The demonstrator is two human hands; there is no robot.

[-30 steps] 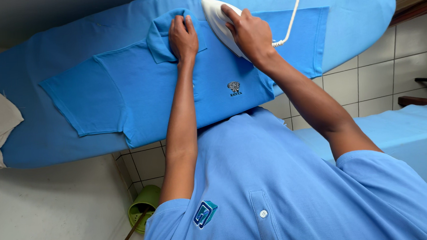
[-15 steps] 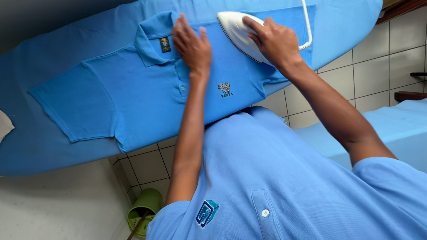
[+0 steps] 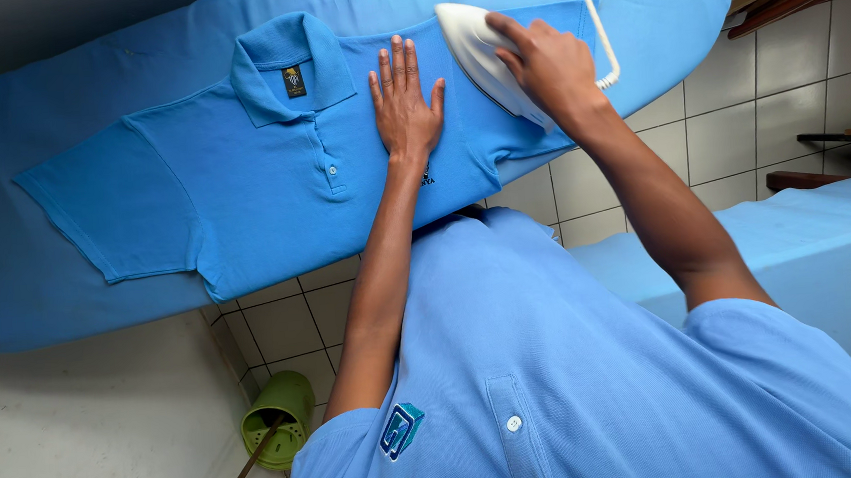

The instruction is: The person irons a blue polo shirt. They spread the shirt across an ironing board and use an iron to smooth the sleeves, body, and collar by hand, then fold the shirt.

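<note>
While your left hand lies flat and open on the shirt, your right hand grips the iron; chest looks smooth, rest unpressed as far as visible

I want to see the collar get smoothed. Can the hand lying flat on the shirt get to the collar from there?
Probably yes. The left hand lies flat on the shirt, and the collar is close beside it with only bare cloth between. The right hand holds the iron on the other side.
</note>
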